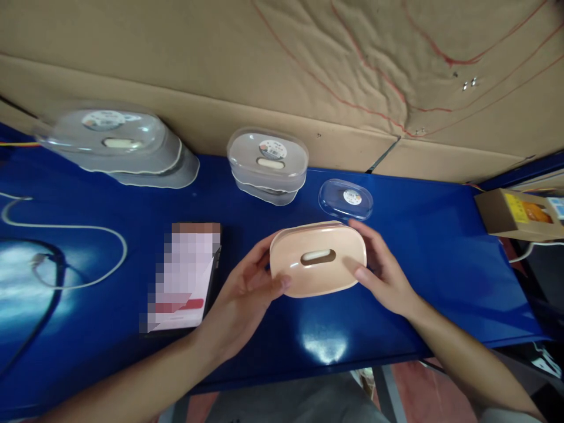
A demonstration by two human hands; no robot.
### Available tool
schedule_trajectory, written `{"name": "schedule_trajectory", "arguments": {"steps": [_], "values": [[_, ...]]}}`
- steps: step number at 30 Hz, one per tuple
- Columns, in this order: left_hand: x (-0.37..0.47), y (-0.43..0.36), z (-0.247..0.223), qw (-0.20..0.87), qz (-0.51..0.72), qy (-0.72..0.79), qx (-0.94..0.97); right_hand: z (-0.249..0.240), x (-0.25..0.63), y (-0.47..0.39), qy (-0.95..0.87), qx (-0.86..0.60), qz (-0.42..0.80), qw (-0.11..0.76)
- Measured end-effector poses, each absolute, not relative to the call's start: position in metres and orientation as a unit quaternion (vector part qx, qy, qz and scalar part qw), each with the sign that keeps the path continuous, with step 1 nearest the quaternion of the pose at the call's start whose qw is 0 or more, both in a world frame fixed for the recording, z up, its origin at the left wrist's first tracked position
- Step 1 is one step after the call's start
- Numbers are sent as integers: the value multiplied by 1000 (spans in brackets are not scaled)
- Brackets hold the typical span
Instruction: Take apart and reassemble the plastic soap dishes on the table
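Observation:
A pale peach oval box (pixel 317 276) with rounded ends is held between my two hands above the blue table. Its top has an oval slot, and something white shows in it. My left hand (pixel 253 288) grips the left end, thumb on the top and fingers round the side. On the right end my right hand (pixel 383 273) has its thumb at the top edge and its fingers along the far side. Just beyond the box lies a clear plastic lid (pixel 346 200) with a round label. The underside of the box is hidden.
Grey boxes with clear lids, one group (pixel 145 158) at the back left and another (pixel 268 167) at the back middle, stand by the brown-covered wall (pixel 176 53). A phone (pixel 187 276) and white cable (pixel 88 226) lie left on the blue table (pixel 440 252). A cardboard box (pixel 497 214) stands right.

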State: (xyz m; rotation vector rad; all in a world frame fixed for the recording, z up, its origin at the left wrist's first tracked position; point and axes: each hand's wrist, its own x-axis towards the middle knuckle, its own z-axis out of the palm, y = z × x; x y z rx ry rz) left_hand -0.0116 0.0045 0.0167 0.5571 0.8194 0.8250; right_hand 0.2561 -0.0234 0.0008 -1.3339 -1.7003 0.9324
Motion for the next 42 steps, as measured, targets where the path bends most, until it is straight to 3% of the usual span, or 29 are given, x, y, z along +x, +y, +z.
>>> {"name": "schedule_trajectory", "arguments": {"steps": [3,10,12,16,20,30,33,37,42], "values": [[-13,5,17,809,375,364,268,1,251,-21,-605,-516,471,381],[-13,5,15,833,353,338,259,-3,252,-18,-593,-507,491,388],[-12,5,15,833,349,349,250,-4,259,-14,-642,-525,414,375],[-12,7,12,832,338,366,245,-10,279,2,-741,-588,127,299],[-12,8,9,832,333,373,241,-21,292,15,-739,-639,37,210],[-12,9,7,833,347,369,223,-27,290,17,-719,-646,66,249],[-11,10,6,831,339,383,217,-23,288,17,-714,-622,105,304],[-9,13,9,833,342,379,216,-11,278,1,-718,-554,190,376],[-10,15,10,839,345,365,206,1,255,-21,-803,-444,188,350]]}}
